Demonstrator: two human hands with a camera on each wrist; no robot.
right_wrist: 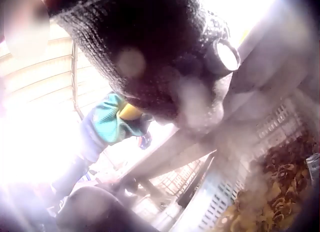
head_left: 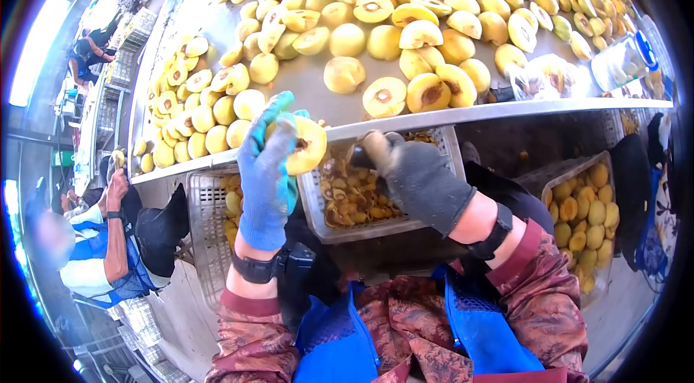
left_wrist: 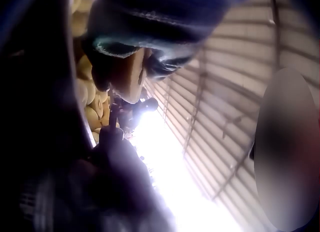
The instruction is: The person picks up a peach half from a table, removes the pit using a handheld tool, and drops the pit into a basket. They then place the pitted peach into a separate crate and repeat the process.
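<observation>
My left hand (head_left: 269,173), in a blue and teal glove, holds a yellow peach half (head_left: 307,146) upright between thumb and fingers. Its cut face, with a brown hollow in the middle, is turned to the right. In the left wrist view the same peach half (left_wrist: 131,79) shows under the dark glove. My right hand (head_left: 425,177), in a dark grey glove, is curled around a small dark tool (head_left: 359,157), apart from the peach. The round end (right_wrist: 228,55) of this tool shows at the glove in the right wrist view; its working end is hidden.
Many peach halves lie on the metal table (head_left: 311,105) ahead. Below its edge stands a crate (head_left: 434,220) of peels and scraps, with a peach-filled crate (head_left: 553,177) to the right. A clear plastic container (head_left: 614,65) stands at the back right. Another person (head_left: 108,253) works on the left.
</observation>
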